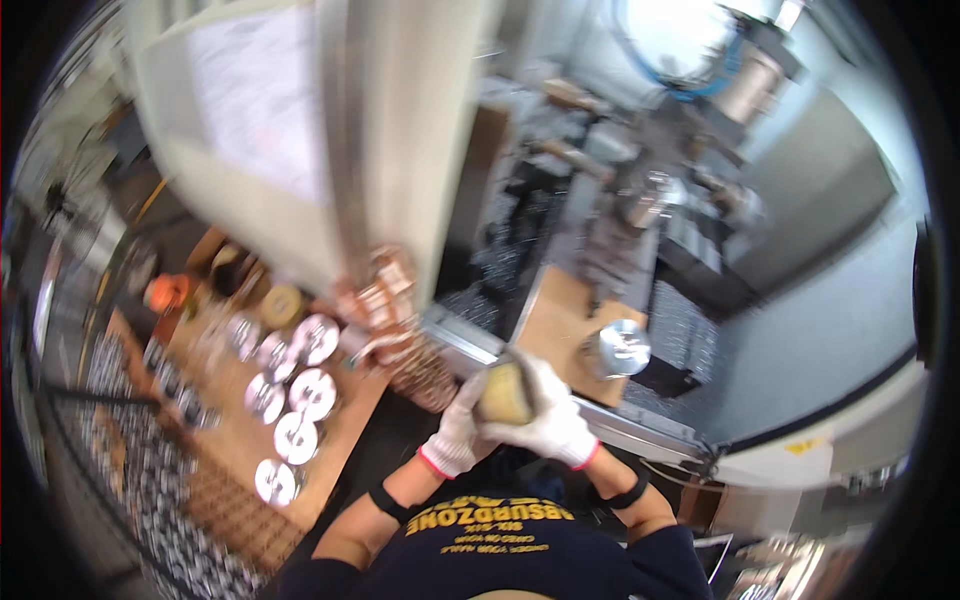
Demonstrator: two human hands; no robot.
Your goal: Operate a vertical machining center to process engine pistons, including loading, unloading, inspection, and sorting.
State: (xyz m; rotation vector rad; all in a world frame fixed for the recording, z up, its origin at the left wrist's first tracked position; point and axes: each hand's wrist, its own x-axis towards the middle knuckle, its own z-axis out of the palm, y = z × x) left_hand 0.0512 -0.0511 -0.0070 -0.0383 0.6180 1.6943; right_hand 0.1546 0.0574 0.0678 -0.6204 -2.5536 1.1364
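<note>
Both my hands wear white knitted gloves with red cuffs and are close together in front of my body. Between them is a round, yellowish thing with a dark rim (pixel 505 394); blur hides its exact kind. My right hand (pixel 555 418) wraps round its right side and underside. At its left edge, my left hand (pixel 456 432) closes on it with bent fingers. Just beyond, inside the machine, a shiny silver round metal part (pixel 624 347) sits on a brown board (pixel 562 300).
A checked cloth (pixel 388 310) hangs by the machine door (pixel 400 120). To the left, several silver metal discs (pixel 297 438) lie on a brown board (pixel 345 440) near a tape roll (pixel 283 305) and an orange object (pixel 167 292). Metal chips (pixel 682 335) litter the machine bed.
</note>
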